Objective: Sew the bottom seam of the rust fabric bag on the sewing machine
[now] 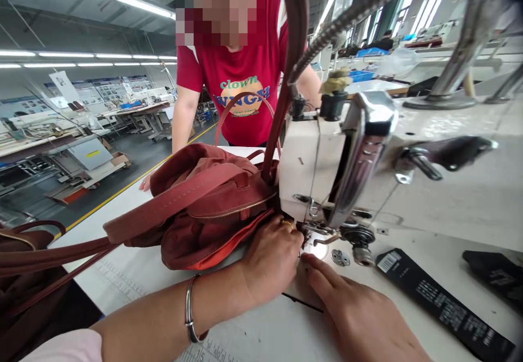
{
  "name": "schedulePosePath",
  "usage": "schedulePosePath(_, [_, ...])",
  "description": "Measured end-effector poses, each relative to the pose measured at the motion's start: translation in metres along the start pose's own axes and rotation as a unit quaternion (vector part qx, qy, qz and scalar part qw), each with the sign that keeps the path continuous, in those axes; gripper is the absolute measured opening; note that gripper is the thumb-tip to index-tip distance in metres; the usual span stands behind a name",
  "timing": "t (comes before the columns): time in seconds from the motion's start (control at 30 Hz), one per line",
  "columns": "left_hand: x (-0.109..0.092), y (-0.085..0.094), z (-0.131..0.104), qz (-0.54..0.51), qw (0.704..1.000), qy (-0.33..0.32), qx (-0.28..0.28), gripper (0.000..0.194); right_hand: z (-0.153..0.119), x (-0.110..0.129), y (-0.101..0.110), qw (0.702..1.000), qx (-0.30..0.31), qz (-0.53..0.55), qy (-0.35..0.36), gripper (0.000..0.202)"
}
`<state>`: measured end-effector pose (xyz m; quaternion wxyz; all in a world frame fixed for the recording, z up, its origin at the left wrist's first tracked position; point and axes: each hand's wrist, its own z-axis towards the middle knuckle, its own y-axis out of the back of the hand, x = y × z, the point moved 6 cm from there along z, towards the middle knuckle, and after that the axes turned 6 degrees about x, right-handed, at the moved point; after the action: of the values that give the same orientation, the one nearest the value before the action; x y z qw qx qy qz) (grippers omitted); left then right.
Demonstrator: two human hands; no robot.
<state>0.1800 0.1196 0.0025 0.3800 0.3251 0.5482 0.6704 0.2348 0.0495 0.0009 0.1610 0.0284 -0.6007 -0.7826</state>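
A dark red handbag (212, 198) with a brass zip and long straps lies on its side, pushed up against the head of a white sewing machine (310, 160). My left hand (273, 258) is closed on the bag's lower edge, beside the presser foot; the fingertips are hidden. My right hand (359, 307) lies on the machine bed just right of the needle area, with fingers stretched forward close to the left hand. A strap of the bag rises in front of the machine head. What lies right under the needle is hard to make out.
Black printed labels (441, 302) lie on the bed at the right. A person in a red shirt (241, 95) stands across the table, with a hand (145, 182) at its edge. More dark bags (24, 253) sit at the left. A flexible metal lamp neck (368, 8) arches overhead.
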Motion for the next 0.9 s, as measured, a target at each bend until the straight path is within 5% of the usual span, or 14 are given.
schedulePosePath(0.23, [0.007,-0.004,0.003,-0.035,0.995,0.085,0.032,0.016,0.000,0.015,-0.021,0.994,0.035,-0.101,0.000,0.043])
schedulePosePath(0.57, [0.012,-0.006,0.005,-0.046,0.995,0.082,0.019,0.019,0.007,0.015,-0.017,0.990,0.091,-0.109,-0.006,0.042])
schedulePosePath(0.9, [0.009,-0.008,0.002,-0.030,0.999,0.038,0.004,0.018,0.000,-0.021,-0.020,0.992,-0.022,0.086,-0.087,0.041])
